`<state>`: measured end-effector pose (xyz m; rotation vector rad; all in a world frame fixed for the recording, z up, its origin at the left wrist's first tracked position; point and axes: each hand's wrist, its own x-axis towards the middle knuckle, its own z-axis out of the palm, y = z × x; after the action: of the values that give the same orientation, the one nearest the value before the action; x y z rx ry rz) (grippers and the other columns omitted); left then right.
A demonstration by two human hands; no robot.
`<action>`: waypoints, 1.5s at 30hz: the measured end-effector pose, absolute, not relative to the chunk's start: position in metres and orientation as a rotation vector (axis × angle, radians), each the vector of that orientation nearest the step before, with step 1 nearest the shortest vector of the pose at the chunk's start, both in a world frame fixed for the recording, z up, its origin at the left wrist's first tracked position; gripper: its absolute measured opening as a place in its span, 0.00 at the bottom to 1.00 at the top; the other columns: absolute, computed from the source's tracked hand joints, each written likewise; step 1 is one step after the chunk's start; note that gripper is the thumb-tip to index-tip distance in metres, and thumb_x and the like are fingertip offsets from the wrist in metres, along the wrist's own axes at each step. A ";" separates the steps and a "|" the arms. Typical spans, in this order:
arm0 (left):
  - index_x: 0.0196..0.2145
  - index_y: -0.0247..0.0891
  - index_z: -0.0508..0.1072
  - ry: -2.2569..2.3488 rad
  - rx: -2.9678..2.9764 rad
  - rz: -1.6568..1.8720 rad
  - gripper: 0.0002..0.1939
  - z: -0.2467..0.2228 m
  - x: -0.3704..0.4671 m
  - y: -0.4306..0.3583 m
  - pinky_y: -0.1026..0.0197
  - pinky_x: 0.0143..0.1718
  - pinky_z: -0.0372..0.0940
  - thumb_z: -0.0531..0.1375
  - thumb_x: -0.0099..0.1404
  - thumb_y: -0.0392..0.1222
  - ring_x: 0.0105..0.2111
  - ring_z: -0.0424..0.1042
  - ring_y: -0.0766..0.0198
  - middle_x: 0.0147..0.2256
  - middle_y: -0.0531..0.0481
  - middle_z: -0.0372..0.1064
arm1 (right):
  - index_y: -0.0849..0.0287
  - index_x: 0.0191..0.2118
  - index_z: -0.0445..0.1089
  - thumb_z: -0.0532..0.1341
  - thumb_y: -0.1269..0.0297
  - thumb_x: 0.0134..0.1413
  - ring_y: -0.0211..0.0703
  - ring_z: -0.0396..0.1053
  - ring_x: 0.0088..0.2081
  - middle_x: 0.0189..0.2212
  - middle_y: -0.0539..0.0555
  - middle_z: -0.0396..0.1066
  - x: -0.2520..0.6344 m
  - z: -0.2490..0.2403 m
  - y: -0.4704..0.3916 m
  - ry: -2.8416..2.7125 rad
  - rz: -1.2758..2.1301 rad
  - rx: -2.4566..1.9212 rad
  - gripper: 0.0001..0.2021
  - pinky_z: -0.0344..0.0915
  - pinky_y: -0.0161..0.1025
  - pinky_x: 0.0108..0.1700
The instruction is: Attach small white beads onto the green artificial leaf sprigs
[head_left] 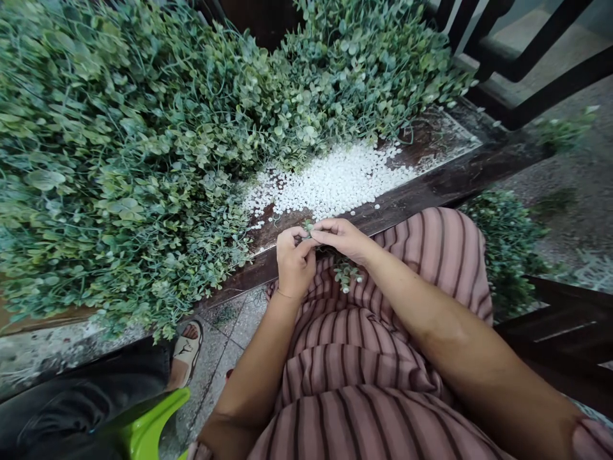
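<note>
My left hand [294, 263] and my right hand [342, 237] meet at the front edge of a low dark wooden table. Both are closed, fingertips together, around a small green leaf sprig [308, 226] that looks artificial. Below my right hand, a leafy end [347, 276] hangs over the striped cloth on my lap; whether it belongs to the same sprig is hidden. Just beyond my fingers lies a spread of small white plastic-looking pieces [335, 179]. A large heap of leafy green stems [191, 128] covers the left and far side of the table.
At lower left are another person's dark-trousered leg [86, 390] and sandalled foot [188, 348], beside a bright green plastic seat [156, 425]. More greenery [502, 249] lies on the right. Dark wooden furniture bars [522, 64] stand at the upper right.
</note>
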<state>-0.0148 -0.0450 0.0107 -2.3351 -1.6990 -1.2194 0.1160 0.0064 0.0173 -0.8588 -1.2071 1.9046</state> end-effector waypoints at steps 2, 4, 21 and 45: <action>0.33 0.41 0.72 -1.713 -2.448 -1.285 0.12 0.012 -0.014 -0.046 0.60 0.39 0.63 0.53 0.57 0.28 0.39 0.64 0.65 0.36 0.50 0.63 | 0.63 0.20 0.65 0.62 0.61 0.37 0.30 0.56 0.23 0.17 0.44 0.60 0.116 0.017 0.007 -1.158 1.880 -0.922 0.10 0.55 0.32 0.30; 0.38 0.41 0.71 -1.753 -2.524 -1.342 0.13 0.014 -0.016 -0.048 0.59 0.42 0.63 0.52 0.59 0.29 0.41 0.66 0.66 0.39 0.48 0.65 | 0.62 0.19 0.64 0.61 0.61 0.38 0.29 0.56 0.22 0.16 0.44 0.59 0.115 0.016 0.008 -1.088 1.879 -0.990 0.10 0.55 0.32 0.28; 0.30 0.37 0.75 -2.608 -1.792 -0.866 0.07 -0.003 -0.084 0.016 0.55 0.42 0.60 0.57 0.53 0.35 0.31 0.66 0.60 0.32 0.46 0.65 | 0.62 0.20 0.65 0.64 0.61 0.36 0.30 0.59 0.19 0.15 0.44 0.60 0.115 0.011 0.010 -1.078 1.889 -1.117 0.10 0.58 0.32 0.26; 0.28 0.34 0.72 -3.104 -1.160 -3.254 0.05 0.025 -0.019 -0.027 0.72 0.25 0.61 0.63 0.49 0.33 0.23 0.65 0.76 0.22 0.54 0.67 | 0.63 0.20 0.66 0.61 0.61 0.35 0.31 0.56 0.24 0.18 0.46 0.62 0.115 0.012 0.010 -1.153 1.800 -1.053 0.09 0.53 0.33 0.31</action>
<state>-0.0194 -0.0266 0.0252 -1.1601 -3.1041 -3.2537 0.1151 0.0096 0.0122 -1.0533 -1.1531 1.7997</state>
